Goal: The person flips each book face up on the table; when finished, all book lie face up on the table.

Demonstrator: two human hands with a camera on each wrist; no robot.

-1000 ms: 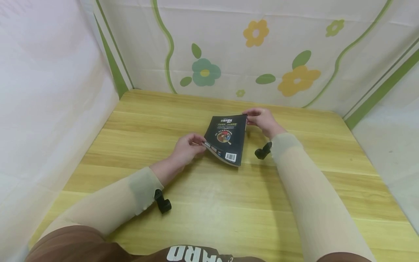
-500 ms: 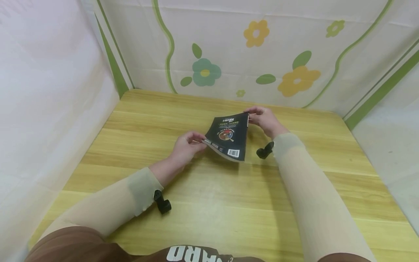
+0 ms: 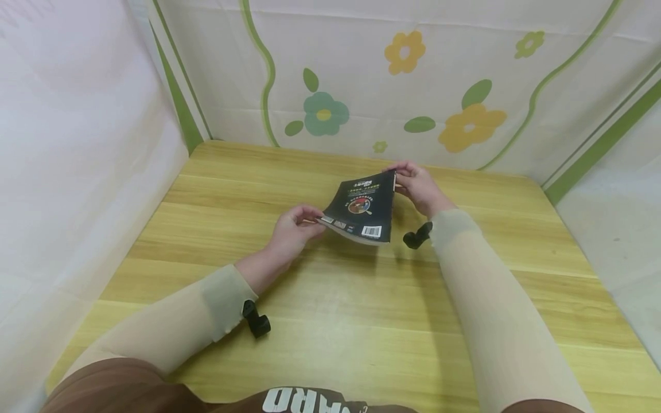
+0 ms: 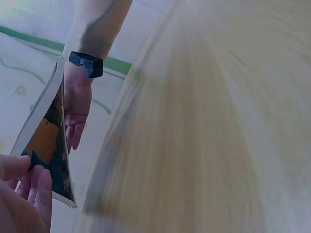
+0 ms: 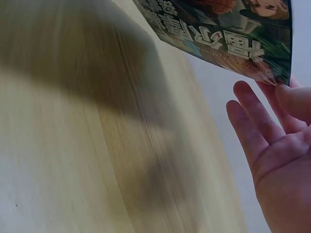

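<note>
Book (image 3: 361, 210) lifted higher than before, both hands pinching its corners

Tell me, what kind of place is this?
Probably a small work booth set up indoors, not a normal room. A light wooden table is boxed in by cloth walls: a white flowered curtain behind and plain white sheets at the sides. Two hands hold a black paperback book over it.

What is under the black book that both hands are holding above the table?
Under the book only the bare wooden table and the book's shadow show. The left hand and right hand grip its edges. The tabletop directly beneath is hidden in the head view.
</note>
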